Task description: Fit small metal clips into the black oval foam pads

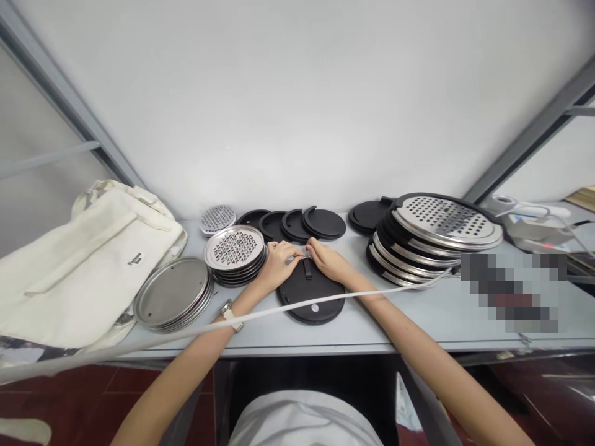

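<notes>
Before me lies a round black disc [297, 300] with a raised rim and a small pale sticker near its front edge. A short black tab [307, 270] sits at its far side, topped by a small shiny metal piece [305, 257]. My left hand [280, 260] pinches at the left of this metal piece, its fingers closed. From the right, my right hand [326, 260] also pinches there, thumb and fingertips pressed together. The fingers partly hide the metal piece, so its exact form cannot be made out.
Perforated metal discs [235, 248] and plain grey metal discs [174, 291] are stacked at left, beside a cream bag [93, 248]. Black discs [325, 223] line the back. Tall stacked grater discs [446, 217] stand at right. A white cable [260, 313] crosses over my forearms.
</notes>
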### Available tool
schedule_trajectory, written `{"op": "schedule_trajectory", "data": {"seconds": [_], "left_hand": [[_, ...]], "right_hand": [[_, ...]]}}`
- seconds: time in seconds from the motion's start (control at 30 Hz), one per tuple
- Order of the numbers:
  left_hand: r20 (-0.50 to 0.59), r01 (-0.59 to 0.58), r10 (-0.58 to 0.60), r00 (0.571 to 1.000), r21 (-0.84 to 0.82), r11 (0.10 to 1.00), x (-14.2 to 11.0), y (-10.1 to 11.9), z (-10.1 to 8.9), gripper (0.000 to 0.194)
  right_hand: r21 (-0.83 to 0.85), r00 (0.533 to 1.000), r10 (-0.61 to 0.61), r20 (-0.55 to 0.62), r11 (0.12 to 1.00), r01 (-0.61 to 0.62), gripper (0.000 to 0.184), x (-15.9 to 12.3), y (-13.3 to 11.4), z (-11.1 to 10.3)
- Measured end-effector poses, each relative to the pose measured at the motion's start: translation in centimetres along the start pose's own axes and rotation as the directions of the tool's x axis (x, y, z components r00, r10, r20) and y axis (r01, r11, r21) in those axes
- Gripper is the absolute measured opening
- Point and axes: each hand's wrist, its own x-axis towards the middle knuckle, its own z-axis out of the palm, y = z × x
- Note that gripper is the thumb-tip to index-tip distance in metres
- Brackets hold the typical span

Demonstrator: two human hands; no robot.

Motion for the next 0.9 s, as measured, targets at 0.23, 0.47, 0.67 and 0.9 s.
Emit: {"op": "schedule_trajectory", "data": {"seconds": [0.23, 0.47, 0.67, 0.9], "left_hand": [[-0.015, -0.047, 0.048, 0.999, 0.065, 0.997, 0.03, 0.35, -0.43, 0.014], [0.011, -0.029, 0.029, 1.000, -0.005, 1.000, 0.10, 0.25, -0.24, 0.009], [-0.035, 0.018, -0.022, 0.999, -0.090, 0.996, 0.26, 0.23, -0.08, 0.005], [-0.122, 0.031, -0.068, 0.990, -0.285, 0.958, 0.40, 0.47, -0.06, 0.007]], "right_hand": [[-0.042, 1.000, -0.002, 0.005, 0.999, 0.002, 0.019, 0.15, -0.35, -0.16], [-0.040, 0.999, -0.032, 0.006, 0.999, 0.032, 0.012, 0.17, 0.17, 0.07], [-0.057, 0.998, -0.049, -0.026, 0.997, 0.048, 0.021, 0.14, -0.09, -0.11], [0.049, 0.981, -0.182, -0.075, 0.981, 0.185, 0.018, 0.07, -0.49, -0.45]]}}
